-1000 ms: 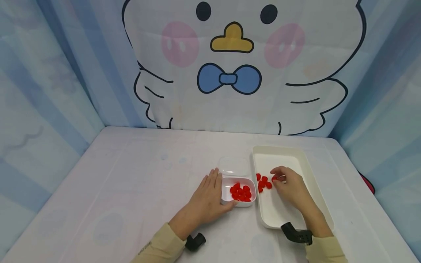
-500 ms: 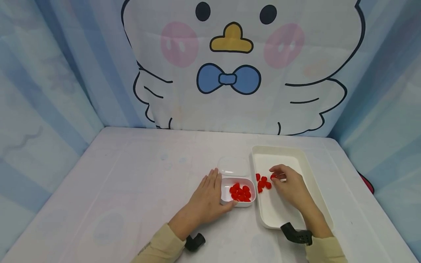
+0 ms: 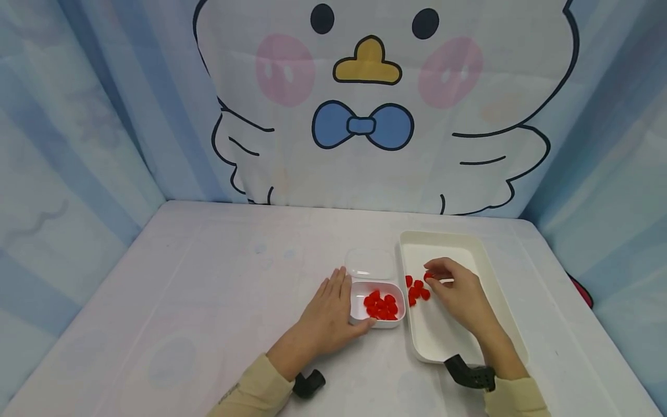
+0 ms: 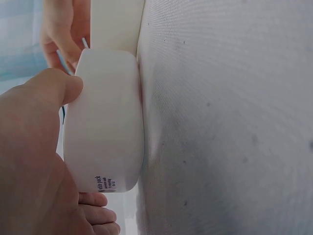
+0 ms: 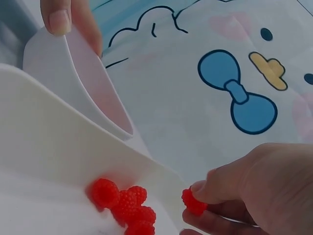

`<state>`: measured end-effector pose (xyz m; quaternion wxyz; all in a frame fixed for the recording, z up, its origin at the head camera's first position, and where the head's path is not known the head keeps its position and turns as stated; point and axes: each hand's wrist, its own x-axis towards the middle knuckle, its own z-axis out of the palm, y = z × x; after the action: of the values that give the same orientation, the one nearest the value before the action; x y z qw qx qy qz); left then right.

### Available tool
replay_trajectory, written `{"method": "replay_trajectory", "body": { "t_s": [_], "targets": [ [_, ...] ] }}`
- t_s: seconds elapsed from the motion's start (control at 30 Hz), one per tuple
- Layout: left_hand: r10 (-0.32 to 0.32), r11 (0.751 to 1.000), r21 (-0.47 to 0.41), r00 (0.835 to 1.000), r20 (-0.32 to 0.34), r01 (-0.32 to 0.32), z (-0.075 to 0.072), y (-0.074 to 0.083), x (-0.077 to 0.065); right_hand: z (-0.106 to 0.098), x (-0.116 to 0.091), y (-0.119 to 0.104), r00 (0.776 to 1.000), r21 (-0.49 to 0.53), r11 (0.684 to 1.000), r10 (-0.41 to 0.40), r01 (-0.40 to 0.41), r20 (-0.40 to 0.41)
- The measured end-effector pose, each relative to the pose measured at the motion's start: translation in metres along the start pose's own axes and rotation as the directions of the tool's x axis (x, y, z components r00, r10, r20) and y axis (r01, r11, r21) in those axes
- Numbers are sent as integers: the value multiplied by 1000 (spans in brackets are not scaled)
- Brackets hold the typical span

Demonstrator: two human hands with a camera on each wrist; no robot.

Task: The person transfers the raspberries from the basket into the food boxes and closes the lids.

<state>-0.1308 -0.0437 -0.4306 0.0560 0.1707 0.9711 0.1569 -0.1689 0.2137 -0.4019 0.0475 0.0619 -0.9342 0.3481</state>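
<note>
A small white plastic box (image 3: 357,307) with several red raspberries (image 3: 383,307) in it stands mid-table. My left hand (image 3: 328,313) holds it, fingers laid along its left side and thumb (image 4: 72,89) at the near rim. Printed lettering shows on the box's wall in the left wrist view. Over the white tray (image 3: 443,341), my right hand (image 3: 461,295) pinches one raspberry (image 5: 194,201) between thumb and fingertips. Several more raspberries (image 5: 126,205) lie in the tray by its left wall, just left of the right hand's fingertips.
A clear lid (image 3: 371,263) lies directly behind the box. The tray's raised left wall stands close beside the box. Fabric with a cartoon print (image 3: 365,174) hangs behind the table (image 3: 219,278), and curtains enclose both sides.
My right hand has lifted slightly and shifted a little away from me and left, the pinched raspberry moving along with it. My left hand and the box stay where they were.
</note>
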Motion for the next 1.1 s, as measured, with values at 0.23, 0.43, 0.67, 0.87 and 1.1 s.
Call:
{"method": "replay_trajectory", "body": {
  "t_s": [0.23,0.43,0.67,0.87,1.1],
  "targets": [
    [-1,1000,-4,1000,-5,1,-1,0,0,0,-1,-6,1000,31,999,-12,12,3],
    [2,1000,-5,1000,-4,-2,-1,0,0,3,-2,-8,998,42,997,-61,60,13],
    [9,1000,12,1000,-3,-9,-1,-1,-1,9,-4,-12,994,66,992,-112,111,14],
    [3,1000,10,1000,1,-3,0,-1,-1,13,-6,-18,982,91,978,-187,186,8],
    [1,1000,-16,1000,-2,-2,0,-1,0,20,-9,-23,973,113,967,-230,227,17]
  ]
}}
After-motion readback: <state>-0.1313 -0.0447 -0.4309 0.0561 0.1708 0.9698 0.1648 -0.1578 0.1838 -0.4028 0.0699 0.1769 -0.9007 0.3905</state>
